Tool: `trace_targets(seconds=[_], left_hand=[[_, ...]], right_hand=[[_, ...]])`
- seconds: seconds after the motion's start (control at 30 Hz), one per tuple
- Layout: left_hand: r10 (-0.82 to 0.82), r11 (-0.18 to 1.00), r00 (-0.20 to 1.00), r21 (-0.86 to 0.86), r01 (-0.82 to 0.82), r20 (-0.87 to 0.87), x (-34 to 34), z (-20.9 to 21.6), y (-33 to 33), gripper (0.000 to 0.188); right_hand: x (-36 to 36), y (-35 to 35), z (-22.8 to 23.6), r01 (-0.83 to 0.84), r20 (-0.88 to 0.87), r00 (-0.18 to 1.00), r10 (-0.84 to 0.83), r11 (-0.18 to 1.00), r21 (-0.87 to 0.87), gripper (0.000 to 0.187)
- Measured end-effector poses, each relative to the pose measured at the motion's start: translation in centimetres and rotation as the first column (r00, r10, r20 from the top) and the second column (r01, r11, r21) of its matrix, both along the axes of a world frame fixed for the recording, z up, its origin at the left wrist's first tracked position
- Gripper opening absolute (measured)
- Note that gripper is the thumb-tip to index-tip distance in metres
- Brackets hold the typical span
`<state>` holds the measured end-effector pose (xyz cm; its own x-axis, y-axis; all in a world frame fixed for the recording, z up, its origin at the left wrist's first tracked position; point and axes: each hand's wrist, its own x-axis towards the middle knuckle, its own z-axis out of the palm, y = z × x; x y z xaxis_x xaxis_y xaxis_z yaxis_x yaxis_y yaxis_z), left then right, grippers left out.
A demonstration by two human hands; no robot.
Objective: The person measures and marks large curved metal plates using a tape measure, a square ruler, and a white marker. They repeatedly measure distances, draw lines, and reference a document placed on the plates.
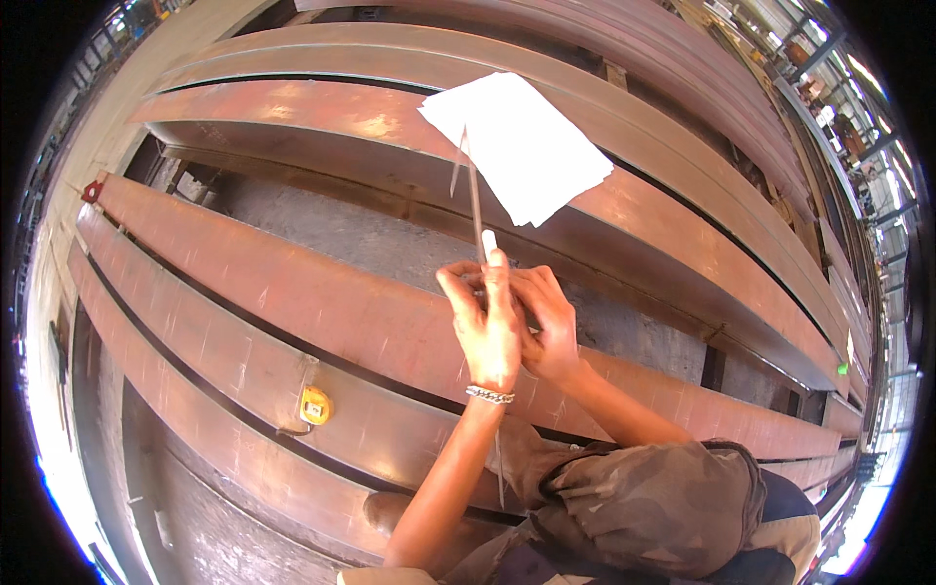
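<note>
White paper (531, 146) at one o'clock; a brownish-grey two-legged tool (476, 200) and white stick (488, 241) toward twelve. Reddish-brown beams (263, 263), streaked with pale scratches. Yellow tape measure (315, 406) at eight, silver bracelet (489, 394) at six, mottled brown camouflage trousers (653, 507) toward five. Red piece (93, 190) past nine; bright green spot (842, 369) past three.

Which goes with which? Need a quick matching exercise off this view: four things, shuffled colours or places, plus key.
Things
1. Tape measure
2. Stack of paper sheets
3. Chain bracelet
4. Two-pronged metal tool

Colours or places
A. Around the left wrist
B. Slender, projecting past the left hand
C. Yellow, on a steel beam
D. White, edges staggered

Pairs: 1-C, 2-D, 3-A, 4-B
</note>
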<state>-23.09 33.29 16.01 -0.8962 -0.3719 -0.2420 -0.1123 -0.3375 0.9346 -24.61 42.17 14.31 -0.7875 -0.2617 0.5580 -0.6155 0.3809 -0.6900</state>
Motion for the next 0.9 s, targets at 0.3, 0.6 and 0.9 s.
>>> trace_targets(seconds=[0.3, 0.6, 0.9], left_hand=[[-0.010, 0.974, 1.000, -0.228, 0.009, -0.003, 1.5, -1.1, 1.3, 0.042], [0.079, 0.959, 0.997, -0.272, -0.076, 0.002, 1.5, -2.5, 0.8, 0.033], [0.120, 0.950, 0.991, -0.296, -0.096, 0.065, 2.5, -3.2, 2.2, 0.035]], right_hand=[[0.3, 0.0, -0.1, 0.168, 0.602, 0.773, 0.201, 0.850, -0.500, 0.016], [-0.3, 0.6, -1.2, 0.006, 0.527, 0.822, 0.216, 0.922, -0.386, 0.014], [-3.2, 0.2, -1.0, 0.056, 0.608, 0.781, 0.142, 0.954, -0.295, 0.022]])
